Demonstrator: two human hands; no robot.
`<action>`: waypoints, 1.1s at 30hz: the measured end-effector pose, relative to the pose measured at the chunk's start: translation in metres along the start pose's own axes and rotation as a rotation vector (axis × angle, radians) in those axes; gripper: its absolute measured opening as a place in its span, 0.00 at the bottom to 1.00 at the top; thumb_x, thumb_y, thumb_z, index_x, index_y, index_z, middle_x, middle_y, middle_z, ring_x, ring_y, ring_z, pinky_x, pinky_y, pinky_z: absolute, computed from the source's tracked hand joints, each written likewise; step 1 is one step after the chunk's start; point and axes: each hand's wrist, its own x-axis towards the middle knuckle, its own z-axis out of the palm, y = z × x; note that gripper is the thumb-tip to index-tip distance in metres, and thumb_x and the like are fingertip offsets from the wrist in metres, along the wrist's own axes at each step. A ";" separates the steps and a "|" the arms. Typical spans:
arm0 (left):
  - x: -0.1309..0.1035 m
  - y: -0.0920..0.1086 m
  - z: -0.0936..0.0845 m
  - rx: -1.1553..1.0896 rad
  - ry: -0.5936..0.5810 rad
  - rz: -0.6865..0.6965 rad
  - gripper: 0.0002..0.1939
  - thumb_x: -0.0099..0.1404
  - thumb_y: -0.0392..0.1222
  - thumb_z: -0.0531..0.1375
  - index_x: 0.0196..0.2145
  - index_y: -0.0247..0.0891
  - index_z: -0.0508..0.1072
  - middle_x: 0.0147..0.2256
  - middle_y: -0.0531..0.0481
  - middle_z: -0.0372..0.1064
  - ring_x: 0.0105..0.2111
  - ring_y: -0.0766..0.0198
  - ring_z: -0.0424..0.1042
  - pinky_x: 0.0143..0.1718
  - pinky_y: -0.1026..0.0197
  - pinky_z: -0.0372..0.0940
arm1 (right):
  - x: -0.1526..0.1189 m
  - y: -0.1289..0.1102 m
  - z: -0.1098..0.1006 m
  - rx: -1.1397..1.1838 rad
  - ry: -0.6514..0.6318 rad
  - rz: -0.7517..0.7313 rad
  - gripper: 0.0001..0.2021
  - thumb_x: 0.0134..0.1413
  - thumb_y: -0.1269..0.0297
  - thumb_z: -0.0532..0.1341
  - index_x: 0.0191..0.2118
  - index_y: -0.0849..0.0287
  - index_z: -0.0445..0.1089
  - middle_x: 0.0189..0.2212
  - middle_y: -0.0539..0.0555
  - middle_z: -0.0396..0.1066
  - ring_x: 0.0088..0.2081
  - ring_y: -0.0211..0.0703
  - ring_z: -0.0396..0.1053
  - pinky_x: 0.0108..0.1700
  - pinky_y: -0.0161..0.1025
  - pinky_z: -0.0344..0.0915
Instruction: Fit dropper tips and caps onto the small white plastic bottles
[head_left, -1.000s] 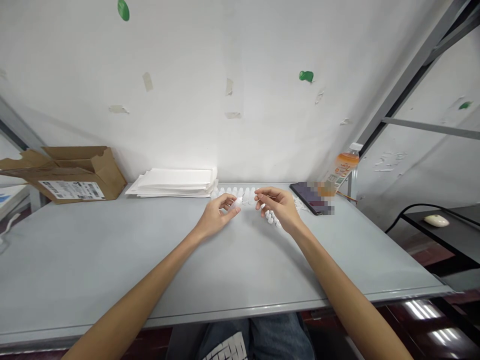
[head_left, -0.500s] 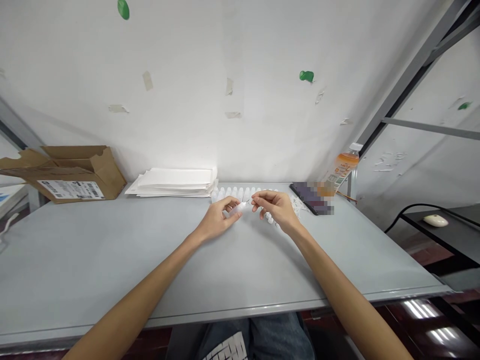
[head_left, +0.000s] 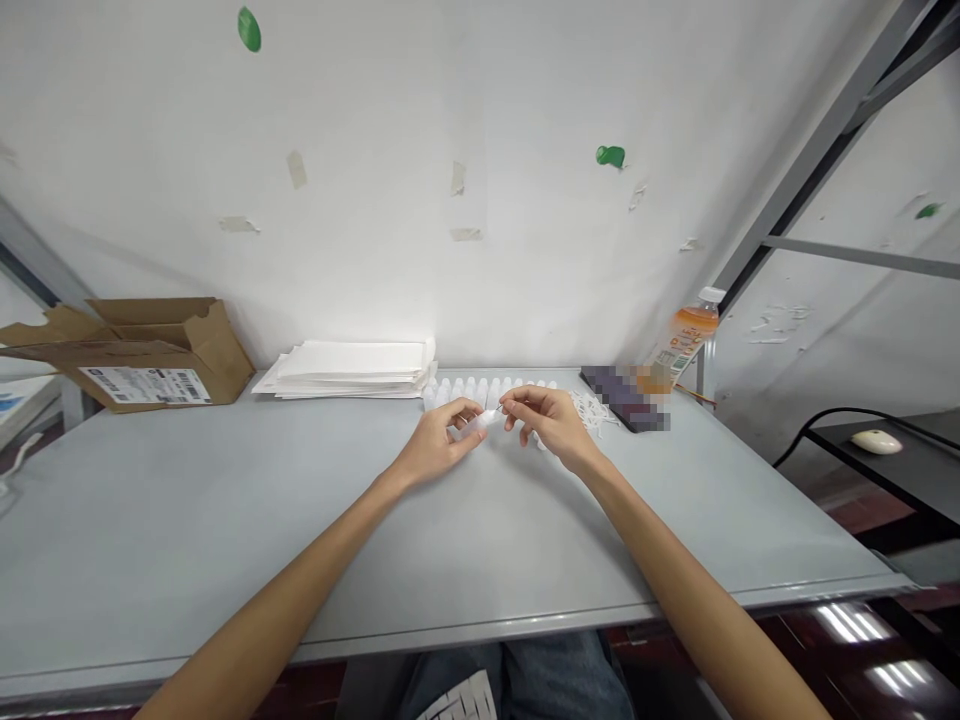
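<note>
My left hand (head_left: 442, 440) is closed round a small translucent white plastic bottle (head_left: 474, 430), which lies tilted with its neck toward the right. My right hand (head_left: 546, 420) pinches a thin dark pin-like piece (head_left: 501, 406) between thumb and forefinger, its end at the bottle's neck. Whether it goes into the neck is too small to tell. Behind both hands stands a row of similar white bottles (head_left: 459, 388). Under my right hand lie a few small white pieces (head_left: 538, 440), partly hidden.
A pile of thin white strips (head_left: 596, 410) lies beside a dark phone (head_left: 619, 395). An orange drink bottle (head_left: 682, 340) stands at the back right. White paper sheets (head_left: 349, 368) are stacked against the wall. An opened cardboard box (head_left: 150, 360) sits at the left of the grey table (head_left: 465, 560).
My right hand has moved slightly left, bringing the thin dark piece closer to the bottle's neck. My left hand keeps its hold on the bottle. The view has shifted slightly.
</note>
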 end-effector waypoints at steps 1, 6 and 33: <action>0.000 0.000 0.000 0.001 0.003 -0.001 0.15 0.61 0.49 0.59 0.42 0.38 0.72 0.37 0.48 0.68 0.35 0.63 0.65 0.27 0.65 0.59 | 0.000 0.000 0.000 -0.002 -0.001 -0.001 0.15 0.47 0.53 0.67 0.31 0.61 0.74 0.30 0.54 0.70 0.28 0.39 0.69 0.20 0.32 0.65; 0.001 -0.001 0.000 0.010 0.017 -0.015 0.15 0.62 0.50 0.59 0.42 0.38 0.73 0.39 0.47 0.71 0.38 0.61 0.67 0.30 0.64 0.61 | -0.001 -0.001 0.001 -0.021 -0.024 0.002 0.14 0.48 0.53 0.66 0.32 0.61 0.74 0.30 0.54 0.69 0.28 0.39 0.69 0.20 0.32 0.65; -0.002 0.012 -0.003 -0.047 0.003 -0.075 0.17 0.64 0.50 0.56 0.40 0.34 0.75 0.16 0.57 0.59 0.17 0.69 0.58 0.22 0.64 0.56 | 0.000 0.001 -0.003 -0.039 -0.019 0.023 0.14 0.47 0.54 0.67 0.32 0.61 0.74 0.29 0.54 0.70 0.29 0.41 0.71 0.22 0.33 0.66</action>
